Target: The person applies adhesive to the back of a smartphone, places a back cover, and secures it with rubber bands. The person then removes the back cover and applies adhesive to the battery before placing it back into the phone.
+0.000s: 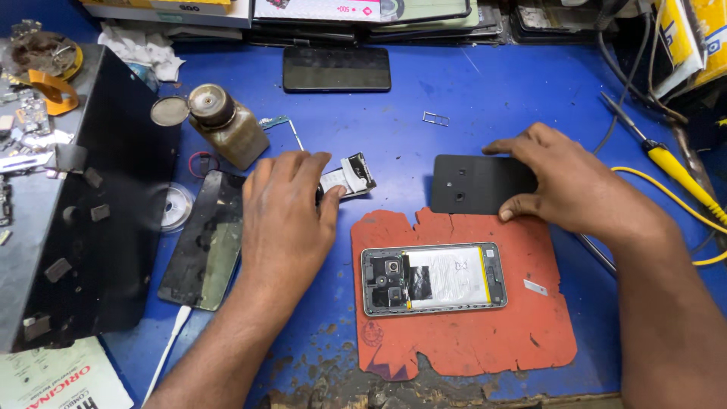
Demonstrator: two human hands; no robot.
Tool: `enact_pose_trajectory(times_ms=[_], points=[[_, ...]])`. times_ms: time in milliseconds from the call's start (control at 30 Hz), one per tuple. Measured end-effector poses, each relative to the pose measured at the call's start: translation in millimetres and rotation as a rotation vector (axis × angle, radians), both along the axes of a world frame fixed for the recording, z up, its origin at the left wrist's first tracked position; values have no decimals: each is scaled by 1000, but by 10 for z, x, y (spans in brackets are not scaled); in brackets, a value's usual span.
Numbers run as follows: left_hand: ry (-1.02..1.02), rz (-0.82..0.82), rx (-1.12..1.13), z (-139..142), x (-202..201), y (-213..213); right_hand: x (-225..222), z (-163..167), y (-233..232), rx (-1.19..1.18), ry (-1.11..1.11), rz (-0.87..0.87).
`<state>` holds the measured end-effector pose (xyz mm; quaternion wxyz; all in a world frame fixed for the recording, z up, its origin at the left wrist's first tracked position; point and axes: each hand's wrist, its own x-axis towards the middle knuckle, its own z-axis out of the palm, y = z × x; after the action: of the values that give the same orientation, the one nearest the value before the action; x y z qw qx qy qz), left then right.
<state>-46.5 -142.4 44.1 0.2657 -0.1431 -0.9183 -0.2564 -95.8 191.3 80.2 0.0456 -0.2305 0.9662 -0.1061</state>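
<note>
My left hand lies palm down on the blue work surface, its fingertips touching a small black and white phone part. My right hand grips the right edge of a black phone back cover, thumb below and fingers on top. Below both hands an opened phone, showing its white battery and circuit board, rests on a worn red mat.
A removed phone screen lies left of my left hand, beside a brown bottle and a round lid. A dark phone lies at the back. A yellow-handled screwdriver sits at the right. A black box stands at the left.
</note>
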Motion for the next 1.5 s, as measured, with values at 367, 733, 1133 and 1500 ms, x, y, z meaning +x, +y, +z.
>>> enact_pose_trajectory(times_ms=[367, 733, 1133, 1500], points=[[-280, -464, 629, 122, 192, 12, 423, -70, -475, -404, -154, 3], [-156, -597, 588, 45, 74, -277, 507, -161, -543, -1263, -1023, 28], [-28, -380, 528, -104, -279, -317, 477, -421, -836, -99, -65, 566], [-294, -448, 307, -183, -338, -284, 472, -544, -762, 7, -31, 530]])
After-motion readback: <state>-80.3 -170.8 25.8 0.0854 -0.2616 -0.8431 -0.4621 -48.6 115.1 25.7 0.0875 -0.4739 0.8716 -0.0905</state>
